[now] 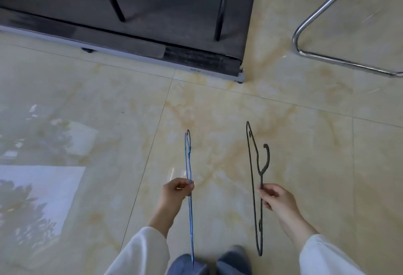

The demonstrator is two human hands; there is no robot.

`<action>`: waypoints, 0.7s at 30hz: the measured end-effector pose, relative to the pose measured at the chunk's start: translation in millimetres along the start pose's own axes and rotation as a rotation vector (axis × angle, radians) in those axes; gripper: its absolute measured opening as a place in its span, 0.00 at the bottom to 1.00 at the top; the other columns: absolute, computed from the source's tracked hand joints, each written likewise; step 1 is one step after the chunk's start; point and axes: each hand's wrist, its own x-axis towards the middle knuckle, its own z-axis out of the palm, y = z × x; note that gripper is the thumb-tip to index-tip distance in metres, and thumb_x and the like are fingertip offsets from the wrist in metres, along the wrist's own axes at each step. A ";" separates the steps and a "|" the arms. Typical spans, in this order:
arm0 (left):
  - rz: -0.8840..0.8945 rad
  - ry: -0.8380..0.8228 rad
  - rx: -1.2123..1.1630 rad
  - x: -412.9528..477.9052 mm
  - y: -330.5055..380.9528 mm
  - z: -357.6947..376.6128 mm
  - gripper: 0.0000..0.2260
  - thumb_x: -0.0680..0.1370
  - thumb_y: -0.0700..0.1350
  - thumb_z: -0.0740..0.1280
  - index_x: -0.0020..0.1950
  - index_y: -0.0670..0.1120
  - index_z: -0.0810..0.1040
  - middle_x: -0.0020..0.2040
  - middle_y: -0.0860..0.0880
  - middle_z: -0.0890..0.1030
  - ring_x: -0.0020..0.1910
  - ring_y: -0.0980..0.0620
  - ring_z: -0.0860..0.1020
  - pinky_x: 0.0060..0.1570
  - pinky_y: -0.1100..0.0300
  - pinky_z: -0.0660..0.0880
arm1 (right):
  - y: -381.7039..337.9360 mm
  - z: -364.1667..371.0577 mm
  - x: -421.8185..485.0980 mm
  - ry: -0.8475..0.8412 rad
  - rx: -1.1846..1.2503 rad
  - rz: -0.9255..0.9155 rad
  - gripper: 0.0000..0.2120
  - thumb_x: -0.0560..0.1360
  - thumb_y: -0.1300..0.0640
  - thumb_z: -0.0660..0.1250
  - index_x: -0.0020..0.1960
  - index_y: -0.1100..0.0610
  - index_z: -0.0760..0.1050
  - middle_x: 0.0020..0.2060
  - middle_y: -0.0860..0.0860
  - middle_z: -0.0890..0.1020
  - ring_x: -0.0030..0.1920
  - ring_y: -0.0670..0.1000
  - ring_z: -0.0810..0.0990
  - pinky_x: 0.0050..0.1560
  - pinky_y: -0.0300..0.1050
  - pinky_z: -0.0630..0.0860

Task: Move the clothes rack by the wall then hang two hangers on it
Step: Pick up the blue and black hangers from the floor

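Nearest, at bottom edge: two feet (pixel 233 260) in grey-blue slippers on the tiled floor (pixel 305 143), white sleeves either side.

Left hand (pixel 177 188), fingers pinched shut on the blue hanger (pixel 189 178) about midway along its wire. Hanger seen nearly edge-on, running from above the left foot out away from the person. Hook not clear at this angle.

Right hand (pixel 275 196), thumb and fingers closed on the black hanger (pixel 253 187) at the neck just below its hook. Hook curls to the right. Body of this hanger also runs lengthwise, near end just beside the right foot.

The two hangers are apart, open floor between them. Bare tile ahead of both hands and to both sides; window reflection on the floor at left.

Farther out, left to centre: a dark treadmill (pixel 130 41) lying flat, its grey edge and corner nearest the hands, two black posts rising from it.

Far right: chrome tube base of the clothes rack (pixel 305 23), bent corner toward the treadmill, a clear strip of floor between them. Rack top is out of frame
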 end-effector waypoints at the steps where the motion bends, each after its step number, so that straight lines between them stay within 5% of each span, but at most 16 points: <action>1: -0.002 -0.008 0.006 -17.4 6.5 -4.0 0.09 0.72 0.35 0.68 0.35 0.46 0.77 0.32 0.49 0.76 0.32 0.53 0.73 0.36 0.65 0.69 | -7.0 0.4 -17.0 -0.018 0.000 0.002 0.02 0.71 0.66 0.68 0.42 0.60 0.77 0.27 0.51 0.74 0.28 0.48 0.70 0.28 0.33 0.69; 9: -0.028 0.027 -0.063 -157.3 64.8 -53.0 0.09 0.72 0.35 0.69 0.33 0.46 0.78 0.30 0.49 0.76 0.32 0.52 0.74 0.38 0.63 0.70 | -94.8 7.8 -168.5 -0.211 0.028 0.006 0.03 0.71 0.64 0.68 0.45 0.61 0.78 0.28 0.51 0.75 0.28 0.47 0.71 0.25 0.30 0.70; 17: 0.042 -0.064 -0.079 -320.4 157.9 -94.0 0.08 0.73 0.37 0.68 0.34 0.46 0.75 0.31 0.51 0.76 0.22 0.66 0.74 0.26 0.77 0.68 | -211.7 -17.5 -334.2 -0.342 -0.047 -0.054 0.06 0.71 0.62 0.68 0.48 0.61 0.79 0.28 0.49 0.75 0.26 0.45 0.70 0.26 0.30 0.69; 21: 0.101 -0.022 -0.143 -387.0 191.5 -111.4 0.08 0.72 0.40 0.70 0.33 0.48 0.76 0.29 0.54 0.76 0.23 0.65 0.74 0.33 0.72 0.69 | -254.3 -28.0 -399.1 -0.428 -0.082 -0.084 0.09 0.72 0.62 0.68 0.51 0.64 0.78 0.30 0.51 0.75 0.22 0.41 0.69 0.23 0.29 0.66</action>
